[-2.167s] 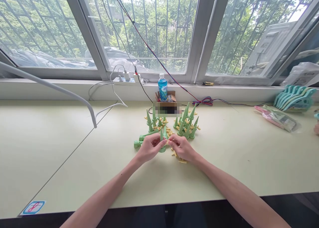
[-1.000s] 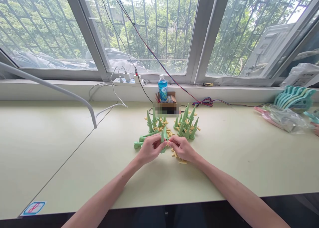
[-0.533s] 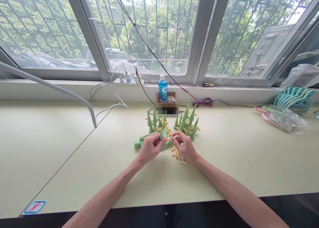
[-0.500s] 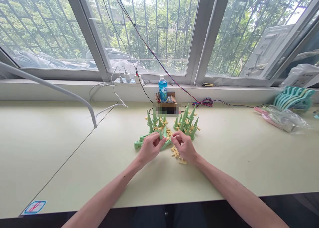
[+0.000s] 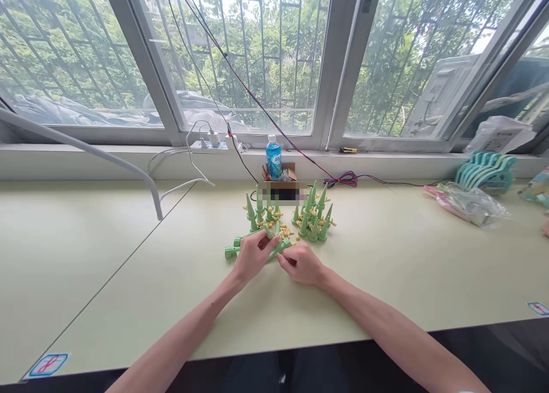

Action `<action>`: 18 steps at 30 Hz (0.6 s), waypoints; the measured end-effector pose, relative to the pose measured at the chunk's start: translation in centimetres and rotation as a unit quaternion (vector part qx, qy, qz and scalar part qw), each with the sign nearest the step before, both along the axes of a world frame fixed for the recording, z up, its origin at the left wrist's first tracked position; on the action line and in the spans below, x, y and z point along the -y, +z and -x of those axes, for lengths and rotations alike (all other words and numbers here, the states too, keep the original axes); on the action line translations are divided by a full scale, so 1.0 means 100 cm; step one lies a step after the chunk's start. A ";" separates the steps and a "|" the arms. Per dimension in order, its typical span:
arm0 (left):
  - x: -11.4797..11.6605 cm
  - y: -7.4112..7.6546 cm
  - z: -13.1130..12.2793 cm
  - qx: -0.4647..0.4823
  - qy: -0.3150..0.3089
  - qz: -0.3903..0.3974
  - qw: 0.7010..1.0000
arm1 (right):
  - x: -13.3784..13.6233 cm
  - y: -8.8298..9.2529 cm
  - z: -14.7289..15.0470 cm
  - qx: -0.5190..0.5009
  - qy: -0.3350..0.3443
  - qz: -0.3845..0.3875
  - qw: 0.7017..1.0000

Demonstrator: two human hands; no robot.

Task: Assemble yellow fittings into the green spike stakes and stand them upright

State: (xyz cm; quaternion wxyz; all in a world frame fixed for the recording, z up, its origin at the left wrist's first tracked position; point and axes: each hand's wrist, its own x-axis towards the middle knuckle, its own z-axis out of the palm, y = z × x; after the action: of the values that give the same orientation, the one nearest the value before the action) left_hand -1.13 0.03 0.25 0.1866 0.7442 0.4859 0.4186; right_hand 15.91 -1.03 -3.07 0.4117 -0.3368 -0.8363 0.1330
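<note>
My left hand (image 5: 256, 251) is closed around a green cone-shaped spike (image 5: 269, 233), its tip pointing up past the fingers. Just right of it, my right hand (image 5: 302, 265) is curled with thumb and forefinger pinched; what it grips, if anything, is too small to make out. Several green spike pieces with caps (image 5: 231, 251) lie under and beside my left hand. Behind the hands, green spikes with yellow valves stand upright in a left group (image 5: 251, 214) and a right group (image 5: 315, 224). Loose yellow valves (image 5: 285, 231) lie between them; my right hand hides others.
A blue-labelled bottle (image 5: 274, 159) stands with a small cardboard box (image 5: 281, 185) at the back. A grey tube (image 5: 141, 178) arches over the left side. Coiled wire (image 5: 343, 179), plastic bags (image 5: 476, 204) and teal hangers (image 5: 486, 173) lie toward the right.
My right hand has moved left and slightly down, over the loose yellow valves. My left hand still grips the spike, now tilted more. The whole view has shifted slightly.
</note>
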 end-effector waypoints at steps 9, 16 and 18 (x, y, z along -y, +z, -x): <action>-0.003 0.012 0.004 0.002 -0.025 0.034 0.999 | -0.001 0.003 -0.001 0.008 -0.015 -0.012 1.000; -0.023 0.032 -0.013 -0.013 -0.008 0.005 1.000 | -0.001 0.004 -0.001 0.005 -0.017 0.013 1.000; -0.035 0.032 -0.022 -0.028 -0.008 -0.008 1.000 | -0.001 0.005 -0.001 0.001 -0.018 0.021 1.000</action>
State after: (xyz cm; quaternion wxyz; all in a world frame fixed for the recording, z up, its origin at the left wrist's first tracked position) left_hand 1.08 3.49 3.48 0.1708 0.7608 0.4817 0.4000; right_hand 16.05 -0.97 -2.61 0.4065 -0.3602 -0.8274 0.1428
